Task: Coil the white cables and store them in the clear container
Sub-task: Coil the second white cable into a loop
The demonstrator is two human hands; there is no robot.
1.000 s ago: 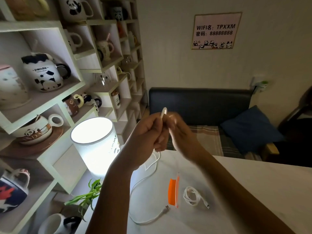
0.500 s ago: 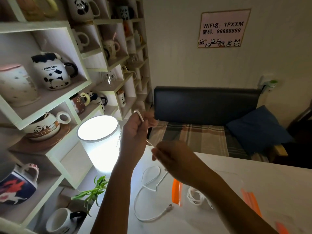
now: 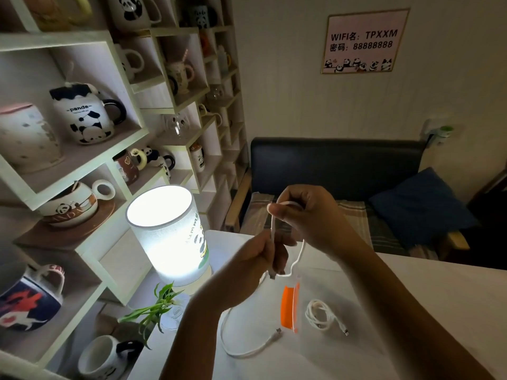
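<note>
My left hand pinches a loose white cable above the table, and my right hand, higher and to the right, grips the same cable and bends it into a loop. The cable's tail trails down to the table and ends in a plug. A second white cable lies coiled on the table to the right. The clear container with an orange clip stands between them; its walls are hard to make out.
A lit lamp stands at the table's left edge with a small green plant in front. Shelves of panda mugs fill the left side. A dark bench with a blue cushion lies beyond the white table.
My right hand has risen above my left and drawn the cable up into a loop. My left hand has dropped lower. More of the cable is lifted off the table.
</note>
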